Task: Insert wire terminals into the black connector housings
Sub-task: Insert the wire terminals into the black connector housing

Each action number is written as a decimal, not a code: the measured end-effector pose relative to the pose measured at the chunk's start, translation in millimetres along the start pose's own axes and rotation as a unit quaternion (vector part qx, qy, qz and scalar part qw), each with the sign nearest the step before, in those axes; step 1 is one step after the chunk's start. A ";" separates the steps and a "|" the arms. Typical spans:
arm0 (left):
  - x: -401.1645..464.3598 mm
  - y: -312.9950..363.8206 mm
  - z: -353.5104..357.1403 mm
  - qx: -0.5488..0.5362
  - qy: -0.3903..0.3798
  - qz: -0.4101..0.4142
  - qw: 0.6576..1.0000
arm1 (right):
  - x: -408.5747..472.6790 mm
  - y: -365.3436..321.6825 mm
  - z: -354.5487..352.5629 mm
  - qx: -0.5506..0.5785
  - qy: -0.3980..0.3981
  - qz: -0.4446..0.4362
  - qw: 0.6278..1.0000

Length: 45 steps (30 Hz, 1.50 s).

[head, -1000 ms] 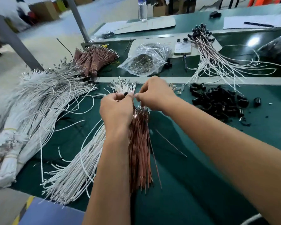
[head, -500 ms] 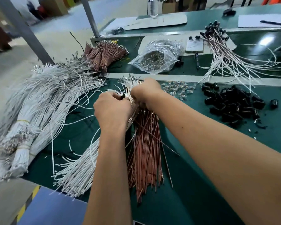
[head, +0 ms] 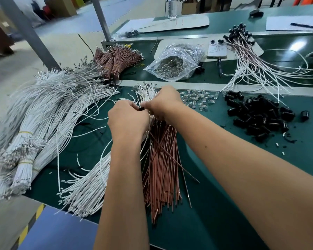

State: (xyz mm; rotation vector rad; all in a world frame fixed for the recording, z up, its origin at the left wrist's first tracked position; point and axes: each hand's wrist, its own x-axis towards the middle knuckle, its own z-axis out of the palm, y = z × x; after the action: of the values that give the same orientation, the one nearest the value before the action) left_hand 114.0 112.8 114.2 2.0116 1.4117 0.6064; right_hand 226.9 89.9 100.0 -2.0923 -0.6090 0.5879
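Black connector housing [head: 141, 109] pinched between my two hands, above the far ends of the wire bundles.

My left hand [head: 127, 121] grips it with curled fingers; my right hand [head: 163, 102] pinches at it from the right, wire not discernible. Copper-coloured wires [head: 161, 170] lie beneath, white wires [head: 85, 192] to their left. Loose black housings [head: 258, 116] are piled to the right, on the green mat [head: 215, 213].

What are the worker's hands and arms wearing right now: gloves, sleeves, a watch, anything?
Nothing is worn. The left hand and right hand are bare, without gloves, visible rings or finger cots. Both forearms are uncovered to the frame edge: no sleeves, wristbands, watch or grounding strap in view.
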 end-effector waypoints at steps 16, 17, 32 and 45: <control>-42.6 56.4 -7.7 -0.085 -0.231 0.156 0.957 | -25.2 17.9 -147.5 0.493 0.134 -0.096 0.855; -45.5 59.0 -6.7 -0.082 -0.250 0.162 0.951 | -25.5 24.1 -162.5 0.508 0.153 -0.094 0.842; -86.3 108.8 62.2 -0.093 -0.433 0.202 0.874 | -44.0 120.8 -256.0 0.540 0.334 -0.018 0.772; -108.5 132.6 119.9 -0.455 -0.508 -0.019 0.731 | -82.4 156.7 -248.9 0.241 0.069 0.010 0.968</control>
State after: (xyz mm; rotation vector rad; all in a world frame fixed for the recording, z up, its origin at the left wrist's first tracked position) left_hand 246.9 -48.7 118.2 1.1062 0.3094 0.0392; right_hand 346.0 -191.0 115.1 -1.6633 -0.3244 0.5343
